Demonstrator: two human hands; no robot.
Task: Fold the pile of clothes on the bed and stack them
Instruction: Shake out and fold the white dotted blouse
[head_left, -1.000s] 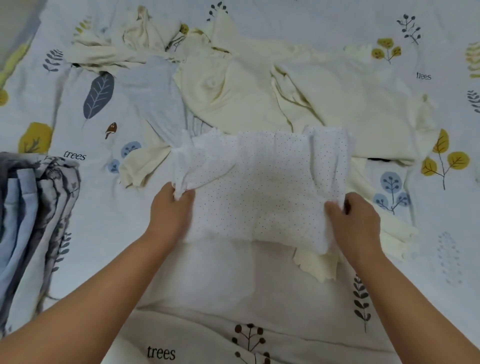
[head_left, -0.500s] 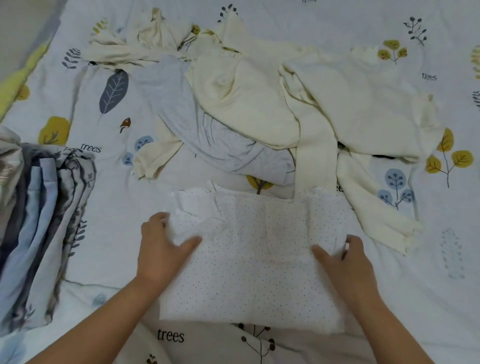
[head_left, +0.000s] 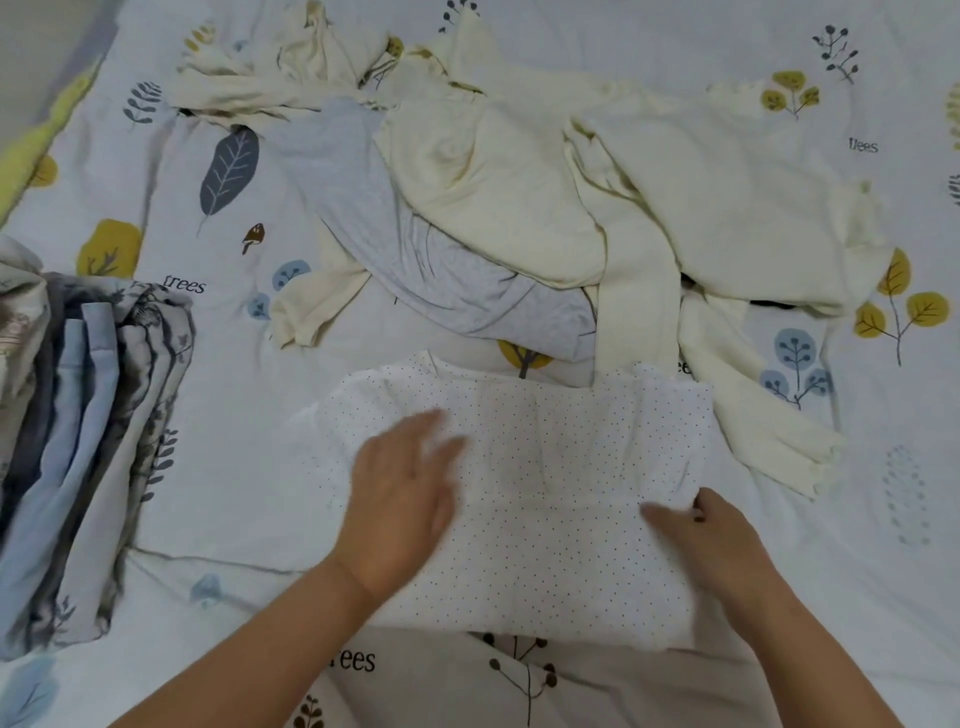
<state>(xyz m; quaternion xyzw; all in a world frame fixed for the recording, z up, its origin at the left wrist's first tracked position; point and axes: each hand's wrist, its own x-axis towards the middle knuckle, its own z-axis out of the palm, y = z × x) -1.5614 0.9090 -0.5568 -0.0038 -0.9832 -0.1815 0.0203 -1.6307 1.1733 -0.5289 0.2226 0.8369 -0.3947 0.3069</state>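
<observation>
Your left hand (head_left: 402, 499) lies flat, fingers straight, on the white dotted garment (head_left: 545, 499) near the bed's (head_left: 883, 597) front edge. Your right hand (head_left: 711, 535) pinches its right edge.

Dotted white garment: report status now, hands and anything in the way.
Left hand flat on dotted white garment, fingers straight. Right hand pinching its right edge. Garment spread on bed sheet. Unfolded cream clothes touch its far edge.

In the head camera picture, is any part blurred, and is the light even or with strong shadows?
Head view: the left hand is smeared by motion blur, fingers indistinct; the right hand is sharper; the dotted white garment and cream clothes are fairly clear; light is soft and even, no hard shadows or glare.
</observation>
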